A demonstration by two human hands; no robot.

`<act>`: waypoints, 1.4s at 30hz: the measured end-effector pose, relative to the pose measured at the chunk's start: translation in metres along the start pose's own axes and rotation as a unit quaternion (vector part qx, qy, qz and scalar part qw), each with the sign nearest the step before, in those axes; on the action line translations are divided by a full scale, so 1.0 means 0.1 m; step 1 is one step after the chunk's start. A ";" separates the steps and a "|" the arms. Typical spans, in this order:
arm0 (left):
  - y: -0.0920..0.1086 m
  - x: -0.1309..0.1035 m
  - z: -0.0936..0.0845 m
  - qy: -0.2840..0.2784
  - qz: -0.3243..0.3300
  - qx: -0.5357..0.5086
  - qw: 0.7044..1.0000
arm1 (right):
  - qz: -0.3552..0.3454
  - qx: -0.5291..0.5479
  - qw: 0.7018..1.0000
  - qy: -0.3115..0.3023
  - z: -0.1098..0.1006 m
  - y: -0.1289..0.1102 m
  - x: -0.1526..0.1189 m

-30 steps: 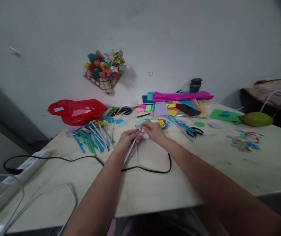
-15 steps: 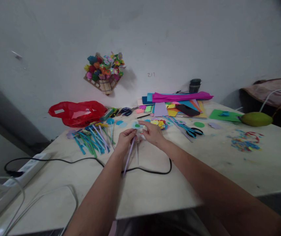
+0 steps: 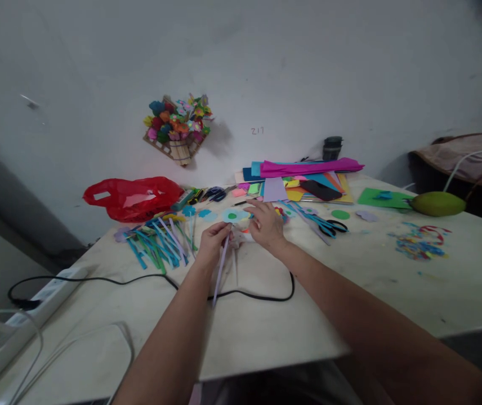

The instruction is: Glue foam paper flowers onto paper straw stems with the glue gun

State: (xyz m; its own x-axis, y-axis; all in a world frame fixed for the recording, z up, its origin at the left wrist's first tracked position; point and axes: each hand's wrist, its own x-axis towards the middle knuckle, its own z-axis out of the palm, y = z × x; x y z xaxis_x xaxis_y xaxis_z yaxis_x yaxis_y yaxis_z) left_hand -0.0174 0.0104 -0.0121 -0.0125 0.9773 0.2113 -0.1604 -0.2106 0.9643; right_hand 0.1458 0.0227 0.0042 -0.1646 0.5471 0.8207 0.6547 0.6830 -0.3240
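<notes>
My left hand [image 3: 214,241] is closed on one end of a long purple strip [image 3: 221,270], which slants down toward the table's front edge. My right hand [image 3: 266,225] is just to the right, its fingers apart over small coloured flower pieces; its palm side is hidden. A whitish object [image 3: 236,238], too unclear to name, lies between the two hands. Beyond them is a light blue paper flower with a green centre [image 3: 232,216]. Blue, green and purple strips [image 3: 156,242] lie in a pile to the left of my left hand.
A black cable [image 3: 262,296] curves across the table [image 3: 266,337] under the strip. Scissors [image 3: 334,227] and paper scraps [image 3: 422,242] lie at right. A red bag [image 3: 135,198], coloured sheets [image 3: 312,167] and a green fruit-like object [image 3: 438,204] stand along the back.
My right hand has opened from near the flower with the green centre and shifted slightly right, with its fingers more spread. My left hand still holds the purple strip.
</notes>
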 end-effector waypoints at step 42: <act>0.08 -0.04 0.08 -0.049 -0.082 -0.100 0.990 | -0.067 0.011 0.993 -0.100 0.13 0.09 -0.01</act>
State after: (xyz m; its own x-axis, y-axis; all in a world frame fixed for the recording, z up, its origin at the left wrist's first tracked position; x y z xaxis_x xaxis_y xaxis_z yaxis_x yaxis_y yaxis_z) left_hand -0.0102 0.0045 -0.0043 0.1244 0.9891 0.0783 -0.3442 -0.0311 0.9384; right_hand 0.1420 0.0346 -0.0053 -0.3929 0.5343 0.7485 0.6006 0.7654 -0.2311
